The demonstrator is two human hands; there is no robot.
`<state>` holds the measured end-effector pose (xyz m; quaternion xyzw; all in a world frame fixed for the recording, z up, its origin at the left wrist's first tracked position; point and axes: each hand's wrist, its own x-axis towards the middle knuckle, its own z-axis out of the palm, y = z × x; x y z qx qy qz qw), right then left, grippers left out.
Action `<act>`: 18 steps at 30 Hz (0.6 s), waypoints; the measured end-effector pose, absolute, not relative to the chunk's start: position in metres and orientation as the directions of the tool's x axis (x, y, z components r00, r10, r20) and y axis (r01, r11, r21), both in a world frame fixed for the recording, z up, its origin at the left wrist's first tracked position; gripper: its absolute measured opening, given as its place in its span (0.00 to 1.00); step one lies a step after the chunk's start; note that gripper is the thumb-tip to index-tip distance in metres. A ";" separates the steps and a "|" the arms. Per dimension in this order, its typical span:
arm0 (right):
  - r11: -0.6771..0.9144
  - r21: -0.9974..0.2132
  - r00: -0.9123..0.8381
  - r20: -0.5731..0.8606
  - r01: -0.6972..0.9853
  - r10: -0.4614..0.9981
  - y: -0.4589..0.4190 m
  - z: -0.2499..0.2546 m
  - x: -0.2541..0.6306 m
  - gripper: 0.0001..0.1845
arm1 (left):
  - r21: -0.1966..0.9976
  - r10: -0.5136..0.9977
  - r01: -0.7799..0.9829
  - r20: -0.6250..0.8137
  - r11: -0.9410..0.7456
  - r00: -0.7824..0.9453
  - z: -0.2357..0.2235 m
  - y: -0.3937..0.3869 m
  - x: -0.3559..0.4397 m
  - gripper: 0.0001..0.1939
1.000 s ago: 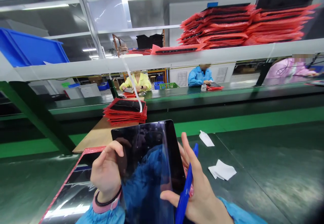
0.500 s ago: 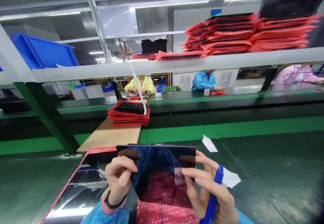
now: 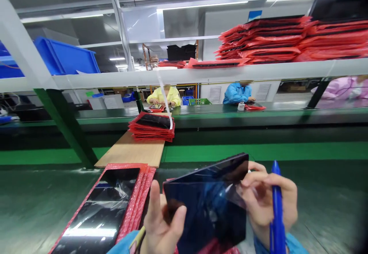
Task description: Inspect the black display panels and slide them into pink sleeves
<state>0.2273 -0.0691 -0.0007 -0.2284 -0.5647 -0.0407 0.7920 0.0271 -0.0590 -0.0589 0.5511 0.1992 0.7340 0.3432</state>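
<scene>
A glossy dark screen panel (image 3: pixel 209 204) is tilted in front of me, its right end higher than its left. My left hand (image 3: pixel 162 223) grips its left end, thumb on the front face and one finger pointing up. My right hand (image 3: pixel 267 200) pinches a clear film (image 3: pixel 237 194) at the panel's right side. A blue pen (image 3: pixel 277 208) is also held in that hand, standing nearly upright. Left of my hands, another dark panel (image 3: pixel 106 200) lies on red bubble wrap (image 3: pixel 133 212). More red wrap shows in part below the held panel.
A wooden board (image 3: pixel 135 152) carries a stack of red-wrapped panels (image 3: pixel 152 125). A green post (image 3: pixel 66 127) rises at left. Overhead, a white shelf rail (image 3: pixel 161 78) supports blue bins (image 3: pixel 69 56) and red-wrapped stacks (image 3: pixel 264 39). Several people sit at the far bench.
The panel has turned and tilted, its right end rising. My left hand has moved right and down, and my right hand to the right with the film and pen. The camera view has shifted slightly.
</scene>
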 end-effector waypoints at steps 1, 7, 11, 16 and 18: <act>0.883 -0.394 0.385 0.879 0.256 0.281 -0.066 0.000 0.230 0.21 | 0.695 0.752 -0.300 0.643 -0.653 -0.145 -0.056 -0.069 0.035 0.40; 0.816 -0.577 0.384 0.749 -0.021 0.539 -0.040 -0.005 0.238 0.19 | 0.800 0.848 -0.332 0.530 -0.499 0.001 -0.032 -0.097 0.053 0.53; 0.770 -0.632 0.379 0.692 -0.093 0.614 -0.032 -0.010 0.238 0.21 | 0.796 0.832 -0.333 0.552 -0.505 0.058 -0.039 -0.090 0.050 0.53; 0.758 -0.632 0.366 0.675 -0.161 0.640 -0.029 -0.013 0.238 0.22 | 0.780 0.793 -0.313 0.597 -0.541 0.117 -0.051 -0.085 0.046 0.37; 0.759 -0.628 0.363 0.677 -0.169 0.641 -0.029 -0.014 0.238 0.23 | 0.784 0.792 -0.298 0.598 -0.545 0.124 -0.051 -0.085 0.044 0.31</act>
